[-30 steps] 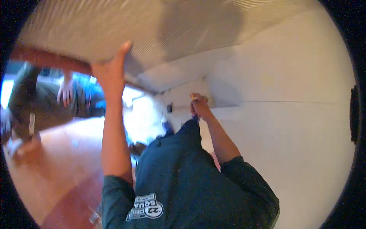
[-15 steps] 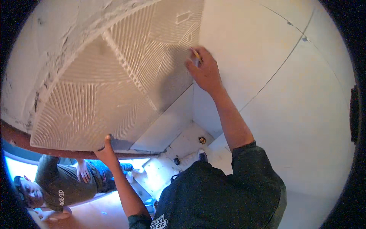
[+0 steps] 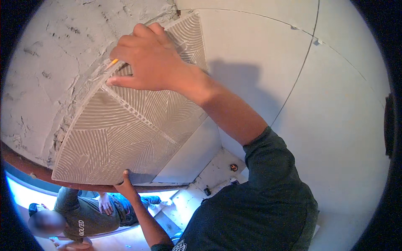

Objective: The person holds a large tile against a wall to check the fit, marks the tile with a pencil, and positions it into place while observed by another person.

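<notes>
A large panel [image 3: 88,150], coated with ridged grey adhesive, lies along the rough wall [image 3: 46,75]. Curled over the panel's upper edge is my right hand [image 3: 148,56], holding a yellow pencil [image 3: 113,61] whose point is near that edge; the thumb stretches over the ridges. My left hand [image 3: 125,184] grips the bottom edge beside a reddish brown beam [image 3: 25,163], thumb raised.
White tiles [image 3: 335,104], with thin joints and small spacers, cover the right side. Below are a dusty floor [image 3: 213,167] with small dark objects and, lower left, a co-worker [image 3: 100,213] stretched out sideways.
My right hand has risen from low down, past the panel's right side, to its upper left edge with the pencil. The view has swung onto the panel; my left hand remains on its lower edge.
</notes>
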`<move>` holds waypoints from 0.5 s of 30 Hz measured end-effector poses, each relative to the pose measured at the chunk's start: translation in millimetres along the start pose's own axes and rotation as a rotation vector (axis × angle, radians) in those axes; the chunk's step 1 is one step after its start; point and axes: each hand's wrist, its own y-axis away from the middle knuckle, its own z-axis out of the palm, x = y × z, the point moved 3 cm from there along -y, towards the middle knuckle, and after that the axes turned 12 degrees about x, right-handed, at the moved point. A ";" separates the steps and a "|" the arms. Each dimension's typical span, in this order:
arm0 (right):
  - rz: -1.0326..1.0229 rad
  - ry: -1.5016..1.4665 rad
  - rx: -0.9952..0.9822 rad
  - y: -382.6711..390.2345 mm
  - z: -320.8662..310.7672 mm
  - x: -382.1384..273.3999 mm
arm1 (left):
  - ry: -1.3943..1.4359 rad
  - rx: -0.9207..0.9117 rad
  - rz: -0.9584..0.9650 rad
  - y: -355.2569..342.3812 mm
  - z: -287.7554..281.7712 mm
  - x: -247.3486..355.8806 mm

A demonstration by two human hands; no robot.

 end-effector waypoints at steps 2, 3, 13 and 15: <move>-0.046 -0.007 -0.038 -11.3 4.3 -3.3 | 0.021 0.027 -0.016 0.7 -1.7 6.2; -0.082 -0.011 -0.046 -16.3 8.3 -4.3 | 0.037 0.034 -0.021 2.3 -0.8 9.5; -0.176 -0.120 -0.111 -23.9 36.8 2.7 | -0.097 0.059 -0.106 5.6 5.7 33.4; -0.169 -0.183 -0.098 -24.5 46.5 -7.8 | -0.128 0.151 -0.060 3.5 -9.9 35.8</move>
